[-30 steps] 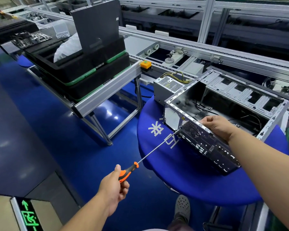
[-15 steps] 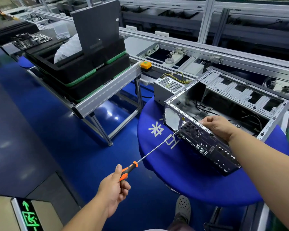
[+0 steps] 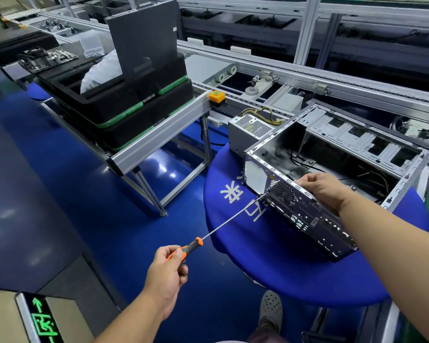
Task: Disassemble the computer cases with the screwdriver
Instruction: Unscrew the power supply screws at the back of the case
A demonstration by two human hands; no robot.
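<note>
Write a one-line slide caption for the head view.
Left hand drives a long screwdriver into the open computer case's rear panel while the right hand steadies its top edge.

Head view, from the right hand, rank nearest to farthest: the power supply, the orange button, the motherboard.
From the right hand on the case's rear edge:
1. Power supply, behind the case's left corner.
2. Orange button, on the conveyor end.
3. Motherboard, far left.
</note>
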